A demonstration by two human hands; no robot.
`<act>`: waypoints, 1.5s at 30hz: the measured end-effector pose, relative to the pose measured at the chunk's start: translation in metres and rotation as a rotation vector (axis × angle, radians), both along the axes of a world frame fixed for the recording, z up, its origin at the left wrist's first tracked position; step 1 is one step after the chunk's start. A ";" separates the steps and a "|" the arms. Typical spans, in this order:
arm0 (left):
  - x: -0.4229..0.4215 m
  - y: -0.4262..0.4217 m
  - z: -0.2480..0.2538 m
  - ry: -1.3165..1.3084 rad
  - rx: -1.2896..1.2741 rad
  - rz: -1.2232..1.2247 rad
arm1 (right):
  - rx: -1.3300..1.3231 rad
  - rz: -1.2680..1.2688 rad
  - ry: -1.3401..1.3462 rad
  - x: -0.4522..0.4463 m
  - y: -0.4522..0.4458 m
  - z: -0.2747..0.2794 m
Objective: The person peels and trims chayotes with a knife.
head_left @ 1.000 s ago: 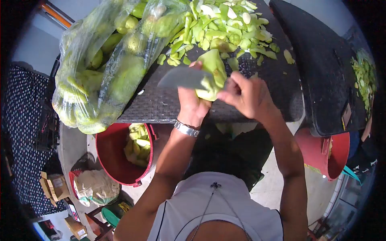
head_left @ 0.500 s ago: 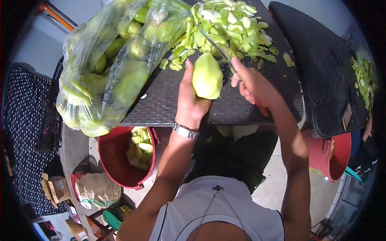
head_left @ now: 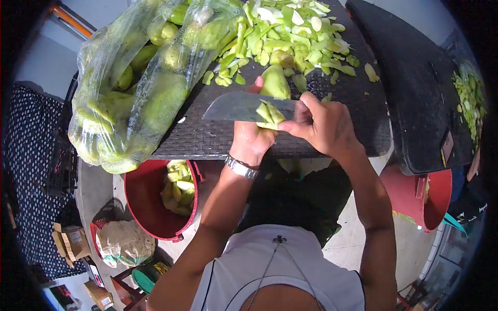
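A pale green peeled fruit (head_left: 276, 83) rests in my left hand (head_left: 251, 137), whose fingers are mostly hidden under it; the thumb shows at its far left side. My right hand (head_left: 322, 122) is closed on a knife (head_left: 231, 106). The broad blade points left and lies across the near part of the fruit, with pale green slices on the blade. Beyond the fruit, a heap of green peelings (head_left: 295, 39) covers the back of the dark woven table (head_left: 358, 124).
A clear plastic bag of green fruits (head_left: 135, 93) lies at the table's left. Below stands a red bucket (head_left: 136, 194) with peeled pieces in it. Another red bucket (head_left: 438, 199) is at the right, beneath a black board-like surface (head_left: 415, 103). A stuffed sack (head_left: 124, 242) sits lower left.
Half a second ago the knife was right of the fruit, pointing away. My right hand has turned it leftward and brought it across the fruit, where slices now lie on the blade.
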State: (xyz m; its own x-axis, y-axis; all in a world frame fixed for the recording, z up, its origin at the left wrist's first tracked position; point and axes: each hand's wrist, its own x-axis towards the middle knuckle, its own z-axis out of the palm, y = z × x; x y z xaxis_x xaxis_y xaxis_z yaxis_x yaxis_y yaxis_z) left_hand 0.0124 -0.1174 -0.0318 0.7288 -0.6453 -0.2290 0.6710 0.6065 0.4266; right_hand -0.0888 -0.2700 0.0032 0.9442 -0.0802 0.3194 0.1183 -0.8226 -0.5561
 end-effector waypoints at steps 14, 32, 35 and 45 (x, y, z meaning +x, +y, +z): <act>0.002 0.004 -0.010 -0.056 -0.008 0.013 | 0.043 0.049 -0.043 0.004 0.001 0.008; -0.009 0.013 0.020 -0.234 0.100 -0.172 | 0.081 -0.142 0.164 0.042 -0.075 -0.025; -0.008 0.013 0.022 -0.244 0.196 -0.082 | 0.521 -0.406 0.780 0.038 -0.055 0.026; -0.018 0.012 0.005 -0.403 0.349 0.195 | 0.031 -0.128 0.016 0.010 -0.004 -0.002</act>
State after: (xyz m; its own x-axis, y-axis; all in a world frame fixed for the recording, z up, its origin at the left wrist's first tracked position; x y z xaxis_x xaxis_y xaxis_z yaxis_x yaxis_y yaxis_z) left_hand -0.0053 -0.1058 -0.0265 0.9008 -0.4261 -0.0836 0.3034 0.4799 0.8232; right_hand -0.0788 -0.2744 0.0016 0.9305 -0.2099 0.3001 0.0045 -0.8128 -0.5825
